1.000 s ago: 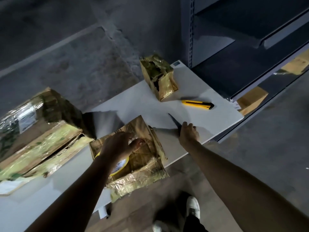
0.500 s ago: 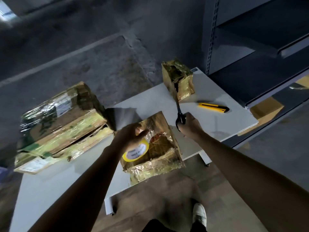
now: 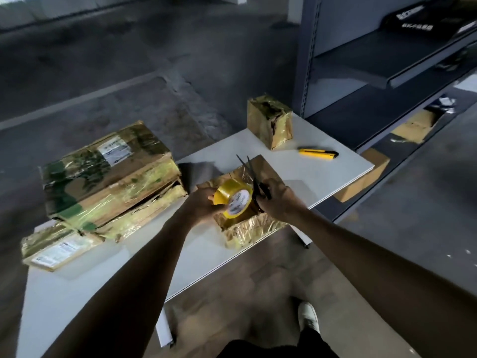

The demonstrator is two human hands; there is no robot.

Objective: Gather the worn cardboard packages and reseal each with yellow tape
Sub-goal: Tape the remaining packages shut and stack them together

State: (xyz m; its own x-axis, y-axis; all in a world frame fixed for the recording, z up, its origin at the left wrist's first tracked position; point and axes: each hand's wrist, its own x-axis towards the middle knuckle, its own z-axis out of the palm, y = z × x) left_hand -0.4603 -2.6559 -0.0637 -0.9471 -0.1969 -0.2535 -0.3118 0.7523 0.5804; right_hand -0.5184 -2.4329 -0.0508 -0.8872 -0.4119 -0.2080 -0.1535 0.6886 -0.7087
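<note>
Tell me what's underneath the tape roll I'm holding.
A worn cardboard package lies beneath the tape roll; the left hand, right hand and scissors hide its middle.

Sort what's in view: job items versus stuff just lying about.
In use: yellow tape roll (left hand), scissors (right hand), nearest package, large package, flat package, small package.
Lying about: yellow utility knife, metal shelving.

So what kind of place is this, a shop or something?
Probably a warehouse or storeroom: there's a bare concrete floor, tall grey metal shelving, and worn, taped cardboard packages on a plain white table.
</note>
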